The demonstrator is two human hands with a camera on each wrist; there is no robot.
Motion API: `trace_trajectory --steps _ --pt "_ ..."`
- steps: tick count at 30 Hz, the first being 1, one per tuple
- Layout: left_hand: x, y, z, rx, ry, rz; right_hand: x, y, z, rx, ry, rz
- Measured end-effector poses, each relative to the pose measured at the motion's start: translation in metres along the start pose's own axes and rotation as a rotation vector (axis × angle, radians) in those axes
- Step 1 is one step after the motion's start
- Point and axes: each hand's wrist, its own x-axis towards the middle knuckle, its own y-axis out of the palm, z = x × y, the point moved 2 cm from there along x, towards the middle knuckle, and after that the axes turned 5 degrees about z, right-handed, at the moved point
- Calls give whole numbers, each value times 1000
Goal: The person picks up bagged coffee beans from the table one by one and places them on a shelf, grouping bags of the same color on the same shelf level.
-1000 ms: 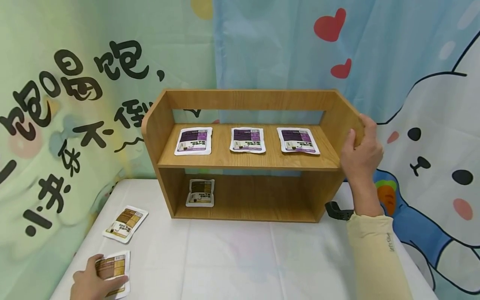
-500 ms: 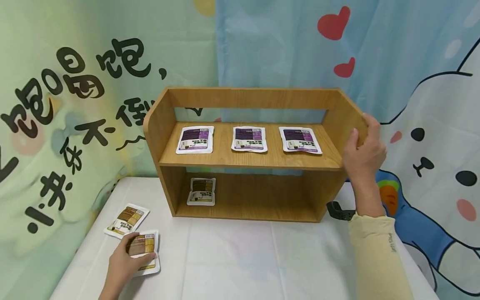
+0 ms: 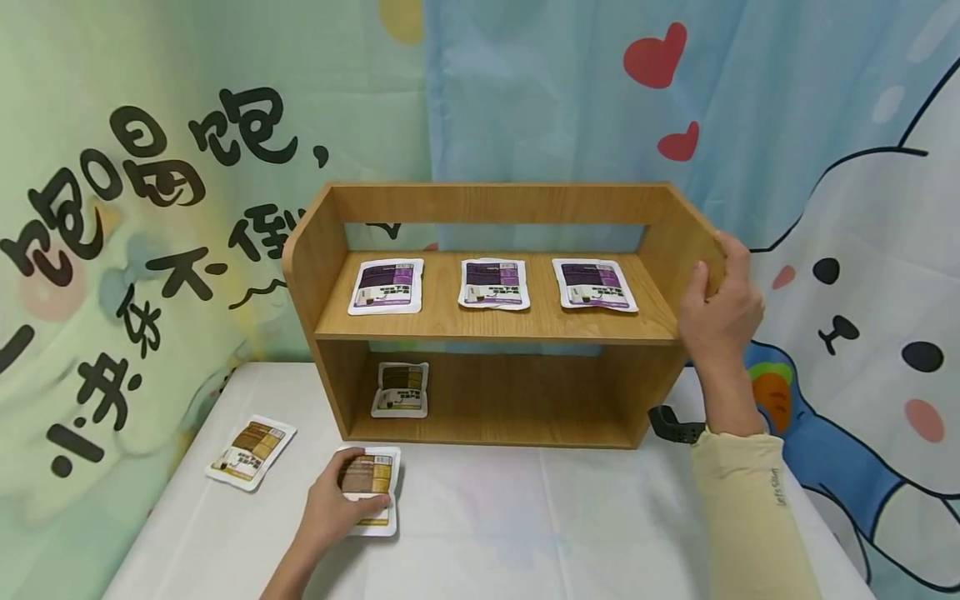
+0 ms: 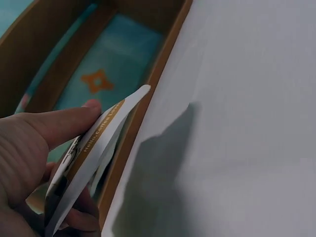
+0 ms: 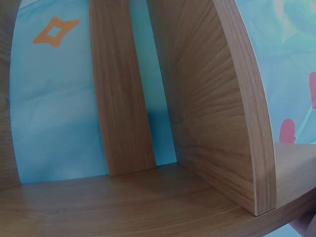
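My left hand (image 3: 333, 504) pinches a white coffee packet (image 3: 381, 473) with a brown and gold label, in front of the wooden shelf's lower left. In the left wrist view the thumb lies on one face of the packet (image 4: 101, 140), fingers behind it, and its shadow falls on the table. My right hand (image 3: 722, 312) grips the right side panel of the two-tier wooden shelf (image 3: 487, 337), with the thumb at its front edge. The right wrist view shows the shelf's boards (image 5: 217, 98) close up. One brown packet (image 3: 400, 390) lies on the lower tier at the left.
Three purple-labelled packets, such as the middle one (image 3: 493, 283), lie in a row on the upper tier. Another brown-and-gold packet (image 3: 251, 452) lies on the white table (image 3: 480, 533) at the left. A black strap-like item (image 3: 675, 425) sits beside the shelf's right foot.
My left hand has carried its packet from the table's lower left, rightward and up towards the shelf front. My right hand stays on the side panel.
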Motion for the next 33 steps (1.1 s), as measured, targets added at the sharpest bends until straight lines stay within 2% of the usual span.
trace_trajectory --steps 4,8,15,21,33 --pt "9 20 -13 -44 53 24 1 0 -1 -3 0 -6" --pt "21 36 -26 -65 74 42 2 -1 -2 -2 4 0" --pt "44 55 -51 -105 134 58 2 -1 -2 2 -2 7" --pt "70 72 -65 -91 127 54 1 -1 -2 -5 -14 8" --pt "119 97 -91 -165 167 92 0 -1 -4 -6 -15 7"
